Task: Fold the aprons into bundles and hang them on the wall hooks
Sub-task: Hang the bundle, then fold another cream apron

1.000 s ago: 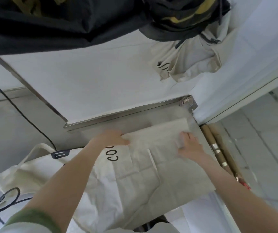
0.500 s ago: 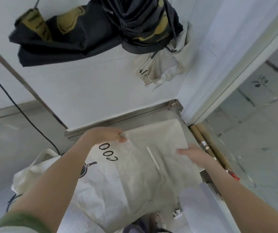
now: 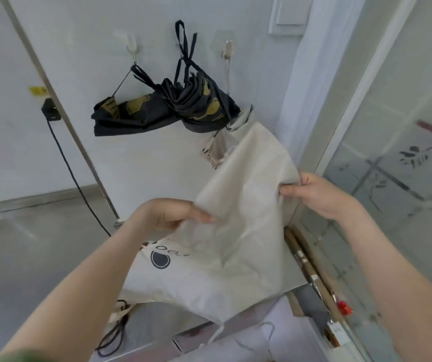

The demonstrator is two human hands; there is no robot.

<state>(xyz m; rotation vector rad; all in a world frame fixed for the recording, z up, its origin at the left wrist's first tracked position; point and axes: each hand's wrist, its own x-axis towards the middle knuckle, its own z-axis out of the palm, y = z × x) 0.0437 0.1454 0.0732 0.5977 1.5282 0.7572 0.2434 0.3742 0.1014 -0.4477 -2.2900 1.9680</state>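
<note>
Cream apron [image 3: 235,231] stretched between both hands, left hand [image 3: 168,214] pinching, right hand [image 3: 316,195] gripping edge

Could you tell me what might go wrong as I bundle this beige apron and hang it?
Your left hand and right hand only pinch the beige apron at its upper edges; its lower half sags onto the steel counter, so the fold may open.
Its loose tie lies near the black cable and might snag.
The wall hooks look occupied by the black aprons and a hung beige apron, so hanging may dislodge them.
</note>
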